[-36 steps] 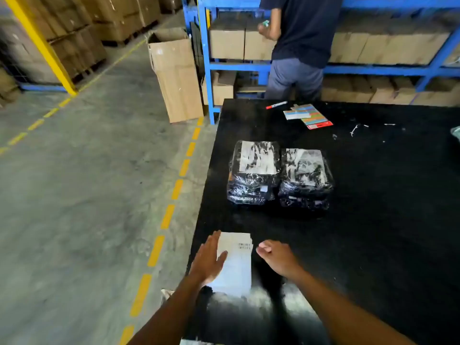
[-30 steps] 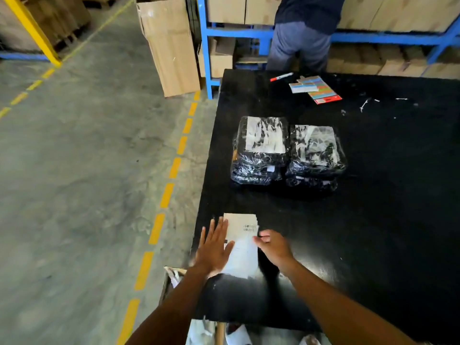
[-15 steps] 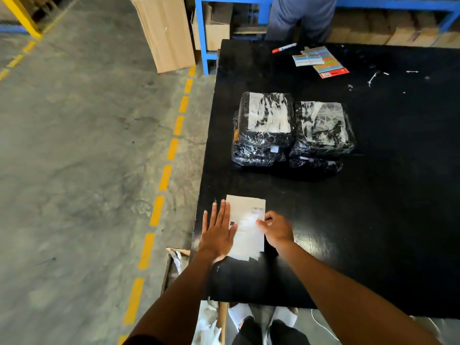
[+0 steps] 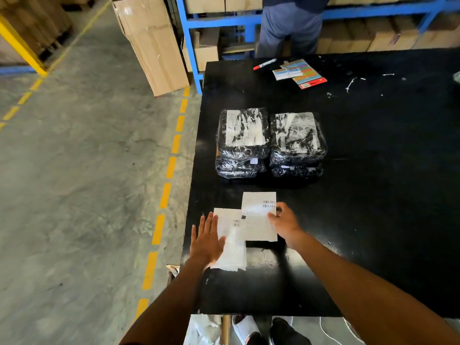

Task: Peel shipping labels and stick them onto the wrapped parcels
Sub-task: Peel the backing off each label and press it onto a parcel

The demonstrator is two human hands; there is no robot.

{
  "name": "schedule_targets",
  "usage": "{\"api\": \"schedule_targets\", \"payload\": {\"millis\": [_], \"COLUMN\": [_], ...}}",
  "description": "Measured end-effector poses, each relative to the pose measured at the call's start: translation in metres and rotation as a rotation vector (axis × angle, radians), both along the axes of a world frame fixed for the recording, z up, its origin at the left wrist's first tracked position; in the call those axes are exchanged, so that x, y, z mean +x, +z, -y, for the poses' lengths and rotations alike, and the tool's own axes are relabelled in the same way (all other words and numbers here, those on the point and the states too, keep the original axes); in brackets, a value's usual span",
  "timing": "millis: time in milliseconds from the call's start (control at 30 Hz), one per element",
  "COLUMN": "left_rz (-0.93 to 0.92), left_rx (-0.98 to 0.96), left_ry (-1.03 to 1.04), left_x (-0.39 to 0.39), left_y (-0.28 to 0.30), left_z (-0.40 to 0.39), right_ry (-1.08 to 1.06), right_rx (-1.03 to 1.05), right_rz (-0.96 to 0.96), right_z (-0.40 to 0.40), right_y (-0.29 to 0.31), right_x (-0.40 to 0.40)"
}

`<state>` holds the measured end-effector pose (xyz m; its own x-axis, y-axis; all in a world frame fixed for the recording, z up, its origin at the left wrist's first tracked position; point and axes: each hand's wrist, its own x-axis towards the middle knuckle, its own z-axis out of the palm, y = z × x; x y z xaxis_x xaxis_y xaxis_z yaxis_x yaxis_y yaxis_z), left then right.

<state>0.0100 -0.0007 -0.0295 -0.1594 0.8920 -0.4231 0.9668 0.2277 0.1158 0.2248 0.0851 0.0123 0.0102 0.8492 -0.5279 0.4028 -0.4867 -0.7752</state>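
Left hand point(image 4: 207, 239): lying flat with straight, slightly spread fingers, pressing down on the left edge of the label stack point(image 4: 231, 241) near the table's front left corner; gripping nothing

Right hand point(image 4: 285, 224): thumb and curled fingers pinching the right edge of the top label sheet point(image 4: 258, 216), which is lying offset up and to the right of the stack, overlapping the stack's right margin; barcodes are showing on both the sheet and the stack

Label stack: white sheets sitting directly under and to the right of the left hand, between the two hands, the lower edge reaching toward the table's near side

Wrapped parcels point(image 4: 270, 143): black, film-wrapped bundles standing beyond both hands, well apart from the fingertips, in two piles touching side by side, each pile showing an upper parcel over a lower one; a pale label is showing under the film on top of each pile

Black table point(image 4: 373, 195): carrying all the above; its left edge running just beside the left hand

Red marker point(image 4: 264, 64) and coloured card pack point(image 4: 300, 73): lying far beyond the right hand, near the table's far edge

Second person point(image 4: 290, 26): standing past the table at the blue shelving point(image 4: 191, 41), only legs and lower torso in view

Cardboard sheet point(image 4: 151, 43): leaning by the shelving, far off beyond the left hand
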Motion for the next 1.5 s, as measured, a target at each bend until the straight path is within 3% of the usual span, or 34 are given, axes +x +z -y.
{"api": "schedule_targets", "payload": {"millis": [67,133,200,267,333,633,700,800,900,1033,1133,1300,1500], "left_rz": [0.032,0.18,0.531,0.971,1.239,1.454,1.437,1.032,0.685,0.638,0.585,0.599,0.628], "left_rx": [0.061,0.277,0.39,0.356,0.354,0.714,0.729,0.891,1.116,0.964,0.888,0.844,0.85], "left_ry": [0.091,0.305,0.522,0.641,0.7,0.965,0.999,1.052,0.746,0.247,0.083,-0.004,0.043], "left_x": [0.007,0.018,0.033,0.052,0.068,0.089,0.089,0.098,0.108,0.117,0.114,0.103,0.095], "left_y": [0.013,0.032,0.059,0.089,0.115,0.159,0.169,0.188,0.213,0.238,0.247,0.256,0.255], "left_z": [-0.01,-0.023,-0.042,-0.063,-0.082,-0.135,-0.144,-0.147,-0.15,-0.172,-0.192,-0.208,-0.226], "right_ry": [0.022,0.076,0.151,0.227,0.307,0.398,0.374,0.295,0.377,0.507,0.438,0.379,0.422], "right_rx": [-0.008,-0.014,-0.012,0.017,0.061,0.19,0.24,0.345,0.392,0.538,0.548,0.539,0.523], "right_rz": [-0.073,-0.145,-0.214,-0.256,-0.266,-0.356,-0.361,-0.321,-0.183,-0.167,-0.279,-0.35,-0.378], "right_z": [-0.011,-0.022,-0.033,-0.045,-0.058,-0.095,-0.104,-0.123,-0.142,-0.152,-0.161,-0.176,-0.188], "right_y": [0.012,0.024,0.039,0.057,0.071,0.132,0.141,0.153,0.164,0.188,0.207,0.216,0.22], "right_x": [0.009,0.019,0.027,0.036,0.042,0.058,0.06,0.058,0.059,0.059,0.058,0.065,0.066]}}
